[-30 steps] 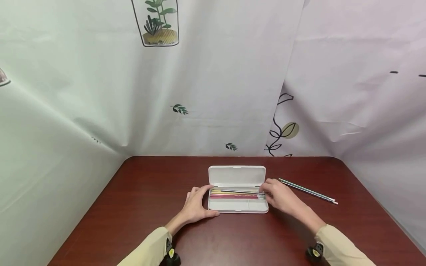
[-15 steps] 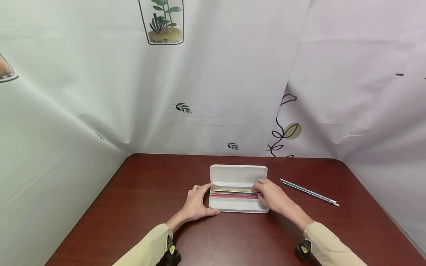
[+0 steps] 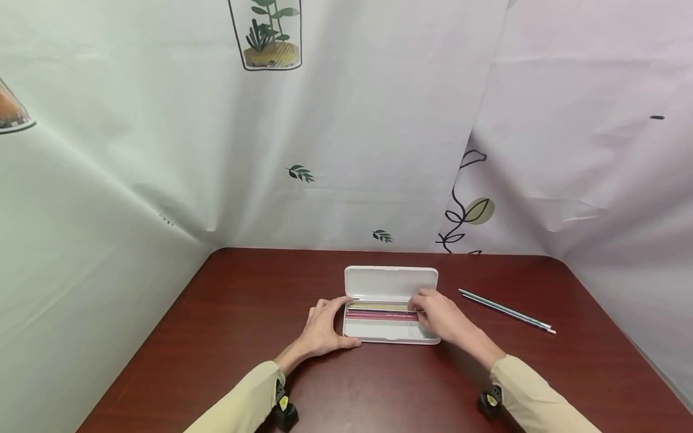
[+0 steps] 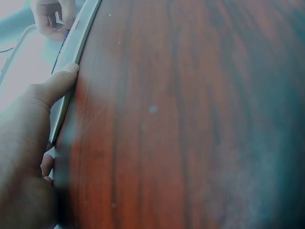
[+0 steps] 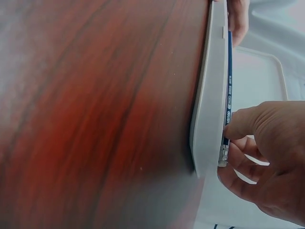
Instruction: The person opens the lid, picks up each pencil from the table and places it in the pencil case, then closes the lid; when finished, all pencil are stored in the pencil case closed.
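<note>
A white pencil case [image 3: 373,331] lies with its lid raised. Across its left end spans my left hand [image 3: 322,331], the thumb on the front edge and the fingers at the back corner, holding it. My right hand [image 3: 441,316] is over the case's right half. In the right wrist view its thumb and fingers pinch a dark blue pencil [image 5: 230,81] near the metal band and white eraser end. That pencil lies along the case, level with the front wall in this view. Several pink and yellow pencils [image 3: 373,316] lie side by side inside.
Two more pencils [image 3: 506,310], bluish with pale ends, lie slanted on the red-brown table [image 3: 260,288] to the right of the case. A white printed cloth [image 3: 346,120] hangs behind and along both sides of the table.
My right hand has moved left and down with the dark pencil, which now lies in line with the others in the case. My left hand stays at the case's left end.
</note>
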A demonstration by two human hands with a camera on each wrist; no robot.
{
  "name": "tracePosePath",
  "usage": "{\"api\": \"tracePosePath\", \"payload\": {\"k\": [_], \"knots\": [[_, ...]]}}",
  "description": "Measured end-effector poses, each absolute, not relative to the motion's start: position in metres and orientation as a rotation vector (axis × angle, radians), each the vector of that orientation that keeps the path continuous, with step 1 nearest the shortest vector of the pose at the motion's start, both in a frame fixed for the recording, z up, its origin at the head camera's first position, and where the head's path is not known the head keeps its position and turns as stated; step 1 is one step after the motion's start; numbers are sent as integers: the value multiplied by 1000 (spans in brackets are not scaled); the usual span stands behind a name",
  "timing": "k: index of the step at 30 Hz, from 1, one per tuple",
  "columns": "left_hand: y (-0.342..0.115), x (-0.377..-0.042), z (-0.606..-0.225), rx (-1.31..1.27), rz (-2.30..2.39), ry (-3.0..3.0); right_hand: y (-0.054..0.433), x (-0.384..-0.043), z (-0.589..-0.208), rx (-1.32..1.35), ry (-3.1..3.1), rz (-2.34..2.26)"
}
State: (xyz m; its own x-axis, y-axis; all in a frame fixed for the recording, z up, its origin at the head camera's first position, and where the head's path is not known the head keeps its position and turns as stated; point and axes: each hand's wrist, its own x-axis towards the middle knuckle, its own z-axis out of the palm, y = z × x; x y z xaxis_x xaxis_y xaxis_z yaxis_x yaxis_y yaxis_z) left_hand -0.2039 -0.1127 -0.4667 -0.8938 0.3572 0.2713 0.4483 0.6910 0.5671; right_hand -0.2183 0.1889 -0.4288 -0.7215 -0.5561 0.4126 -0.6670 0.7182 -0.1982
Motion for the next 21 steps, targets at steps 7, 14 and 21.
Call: {"api": "tracePosePath", "payload": {"k": [7, 14, 21], "knots": [[-112, -206, -466, -665, -967, -2760, 188, -221, -430, 930, -2660, 470], [-113, -205, -466, -670, -967, -2747, 188, -222, -433, 949, -2663, 489], [-114, -208, -465, -674, -959, -2770, 193, -220, -427, 939, -2645, 524]]}}
